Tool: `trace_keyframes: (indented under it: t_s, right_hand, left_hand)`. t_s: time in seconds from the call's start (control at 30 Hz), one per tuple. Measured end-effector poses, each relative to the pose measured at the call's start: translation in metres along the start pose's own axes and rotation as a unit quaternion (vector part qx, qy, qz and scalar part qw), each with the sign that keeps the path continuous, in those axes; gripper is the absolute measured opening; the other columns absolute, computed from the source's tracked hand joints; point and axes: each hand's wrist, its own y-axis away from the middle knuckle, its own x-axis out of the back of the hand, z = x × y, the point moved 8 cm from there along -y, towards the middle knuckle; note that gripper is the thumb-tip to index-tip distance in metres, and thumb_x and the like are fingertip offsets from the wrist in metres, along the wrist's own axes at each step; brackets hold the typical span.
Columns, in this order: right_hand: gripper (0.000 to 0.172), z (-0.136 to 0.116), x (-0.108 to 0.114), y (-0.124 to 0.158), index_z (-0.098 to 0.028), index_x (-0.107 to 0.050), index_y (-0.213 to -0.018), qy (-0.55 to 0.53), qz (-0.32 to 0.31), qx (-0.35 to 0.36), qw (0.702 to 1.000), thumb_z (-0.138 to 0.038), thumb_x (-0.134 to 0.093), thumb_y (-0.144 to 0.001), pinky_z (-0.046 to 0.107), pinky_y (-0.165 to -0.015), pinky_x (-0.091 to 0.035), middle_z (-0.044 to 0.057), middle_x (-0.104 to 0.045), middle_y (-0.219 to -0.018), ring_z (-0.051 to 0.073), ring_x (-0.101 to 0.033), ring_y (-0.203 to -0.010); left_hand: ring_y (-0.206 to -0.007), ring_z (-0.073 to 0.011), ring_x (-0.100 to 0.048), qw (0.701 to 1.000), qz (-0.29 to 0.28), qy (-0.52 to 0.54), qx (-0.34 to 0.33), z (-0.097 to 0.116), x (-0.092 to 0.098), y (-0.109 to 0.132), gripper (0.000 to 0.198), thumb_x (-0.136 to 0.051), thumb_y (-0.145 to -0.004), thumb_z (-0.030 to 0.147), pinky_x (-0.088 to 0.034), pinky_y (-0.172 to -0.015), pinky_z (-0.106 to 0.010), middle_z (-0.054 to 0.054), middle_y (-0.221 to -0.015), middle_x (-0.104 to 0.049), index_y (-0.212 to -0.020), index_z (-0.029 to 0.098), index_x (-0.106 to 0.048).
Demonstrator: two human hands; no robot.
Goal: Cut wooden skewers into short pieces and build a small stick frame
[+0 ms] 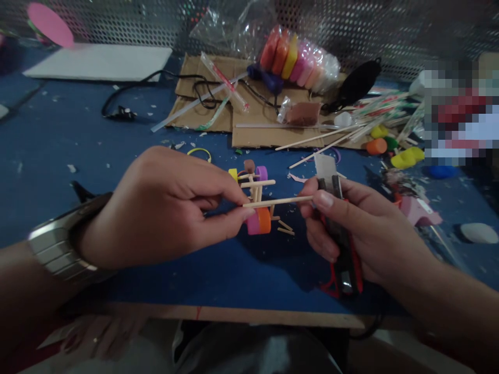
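Between my two hands runs a thin wooden stick [278, 201]. My left hand [171, 208] pinches its left end between thumb and fingertips. My right hand [362, 210] is closed around a black and red utility knife [349, 275], its wide blade pointing up and away. The stick's right end meets that hand's thumb and the knife; the exact contact is hidden. Just behind the stick stands a small model of sticks [257, 183] with purple and orange bottle caps [264, 221] as wheels, partly covered by my left hand. Short stick pieces [286, 226] lie beside it.
Behind are cardboard sheets [202, 111], a bag of coloured clay [294, 59] and a black cable [152, 78]. Long sticks [331, 143] and coloured caps [376, 146] lie at the right. A white board [101, 59] is back left. The wooden table edge [234, 313] runs in front.
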Motion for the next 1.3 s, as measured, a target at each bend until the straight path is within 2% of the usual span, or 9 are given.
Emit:
trace_keyframes:
  t_s: [0.1, 0.2, 0.4, 0.6, 0.8, 1.1, 1.3]
  right_hand:
    - [0.022, 0.0009, 0.0028, -0.0006, -0.024, -0.071, -0.092, 0.002, 0.011, -0.002, 1.0, -0.041, -0.085, -0.094, 0.017, -0.041, -0.042, -0.007, -0.067, -0.068, 0.006, -0.054, -0.041]
    - [0.02, 0.0024, 0.0035, -0.0007, -0.026, -0.073, -0.093, 0.003, 0.008, -0.008, 1.0, -0.039, -0.088, -0.092, 0.015, -0.04, -0.041, -0.008, -0.064, -0.06, 0.006, -0.054, -0.04]
    - [0.02, 0.0007, 0.0048, 0.0023, -0.026, -0.075, -0.095, 0.02, 0.02, -0.006, 1.0, -0.039, -0.09, -0.09, 0.013, -0.039, -0.038, -0.007, -0.061, -0.05, 0.007, -0.052, -0.039]
    - [0.021, 0.0005, 0.0056, 0.0004, -0.027, -0.078, -0.093, 0.02, 0.028, -0.01, 0.999, -0.042, -0.092, -0.087, 0.013, -0.038, -0.038, -0.006, -0.062, -0.048, 0.008, -0.052, -0.038]
    - [0.021, -0.001, 0.0084, 0.0, -0.027, -0.079, -0.089, 0.042, 0.056, 0.002, 0.998, -0.035, -0.096, -0.079, 0.016, -0.035, -0.039, -0.007, -0.062, -0.048, 0.01, -0.052, -0.038]
    - [0.021, -0.0067, 0.0099, 0.004, -0.026, -0.076, -0.091, 0.081, 0.056, 0.014, 0.995, -0.036, -0.094, -0.083, 0.02, -0.035, -0.04, -0.007, -0.062, -0.049, 0.011, -0.053, -0.039]
    - [0.027, -0.0073, 0.01, 0.0042, -0.025, -0.075, -0.091, 0.079, 0.06, 0.007, 0.995, -0.04, -0.095, -0.082, 0.021, -0.036, -0.039, -0.006, -0.061, -0.05, 0.012, -0.052, -0.04]
  left_hand:
    - [-0.053, -0.0096, -0.061, 1.0, 0.009, -0.007, -0.007, 0.0021, 0.002, 0.0001, 0.022, -0.074, -0.096, 0.036, -0.039, -0.053, -0.025, 0.004, -0.064, -0.073, -0.078, 0.026, -0.08]
    - [-0.051, -0.0085, -0.057, 1.0, 0.016, -0.006, -0.016, 0.0043, 0.0032, -0.0008, 0.022, -0.073, -0.096, 0.034, -0.038, -0.053, -0.024, 0.005, -0.061, -0.069, -0.077, 0.025, -0.079]
    - [-0.054, -0.0085, -0.06, 1.0, 0.013, 0.005, -0.001, 0.0032, 0.0012, 0.0001, 0.019, -0.072, -0.095, 0.031, -0.041, -0.054, -0.022, 0.006, -0.066, -0.073, -0.08, 0.026, -0.082]
    - [-0.052, -0.0082, -0.061, 1.0, 0.015, 0.016, 0.01, 0.0006, 0.0017, 0.0007, 0.018, -0.077, -0.094, 0.035, -0.041, -0.051, -0.023, 0.006, -0.065, -0.074, -0.078, 0.027, -0.08]
    - [-0.054, -0.0105, -0.065, 1.0, 0.004, 0.007, 0.007, 0.0003, 0.0002, -0.0001, 0.021, -0.076, -0.096, 0.038, -0.039, -0.048, -0.026, 0.004, -0.067, -0.076, -0.079, 0.027, -0.081]
    - [-0.051, -0.0095, -0.06, 1.0, -0.002, 0.018, 0.009, -0.0016, -0.0002, -0.001, 0.017, -0.077, -0.095, 0.037, -0.042, -0.048, -0.025, 0.004, -0.071, -0.079, -0.082, 0.027, -0.082]
    - [-0.054, -0.0137, -0.067, 0.999, -0.019, 0.03, 0.029, -0.0046, -0.0034, 0.0007, 0.018, -0.078, -0.094, 0.044, -0.043, -0.048, -0.028, 0.002, -0.074, -0.081, -0.085, 0.03, -0.084]
